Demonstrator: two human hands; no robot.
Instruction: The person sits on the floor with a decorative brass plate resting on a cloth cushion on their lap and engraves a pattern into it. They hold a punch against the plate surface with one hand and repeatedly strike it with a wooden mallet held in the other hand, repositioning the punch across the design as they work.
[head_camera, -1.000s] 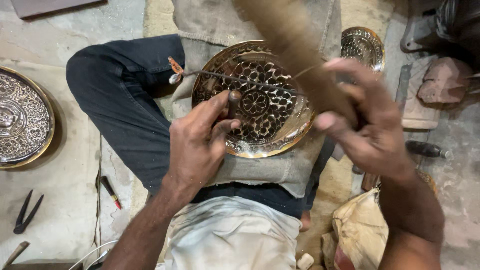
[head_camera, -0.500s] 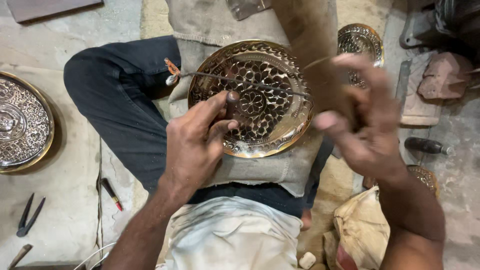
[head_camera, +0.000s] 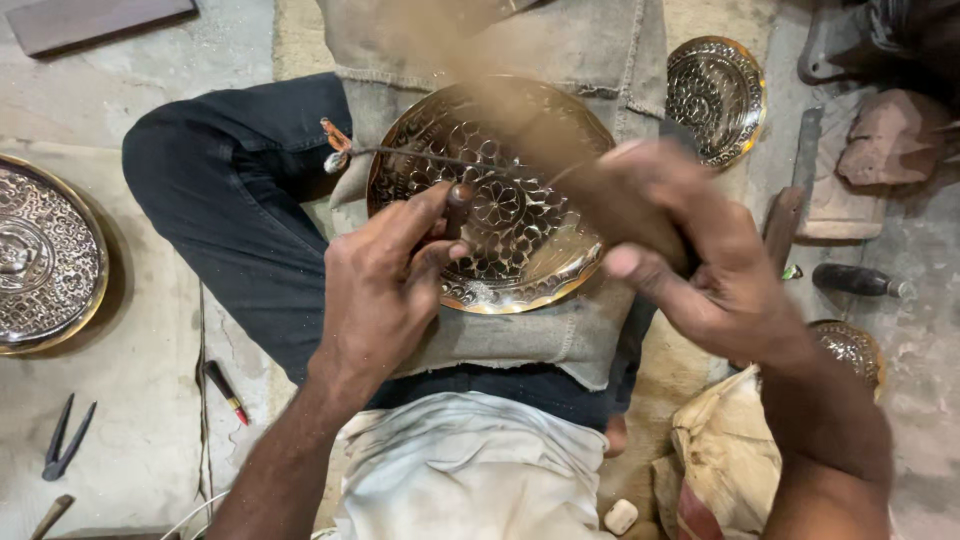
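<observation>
My left hand (head_camera: 375, 290) pinches a short punch (head_camera: 459, 200) between thumb and fingertips, closed snug around its shaft, its tip standing on the brass plate (head_camera: 490, 195) near the central flower. I seem to hold it low so the point stays where I want it. My right hand (head_camera: 690, 260) is wrapped tight around a wooden mallet (head_camera: 520, 110), which shows only as a brown blur over the plate's top; where its head is I cannot tell. The plate lies straight under both hands, tilted on the burlap (head_camera: 530, 340) over my lap, which likely cushions it. A thin rod (head_camera: 420, 157) crosses its upper rim. Further out, a finished plate (head_camera: 45, 255) lies on the floor to my left, another (head_camera: 715, 95) beyond my right hand, and pliers (head_camera: 65, 440) near my left elbow.
</observation>
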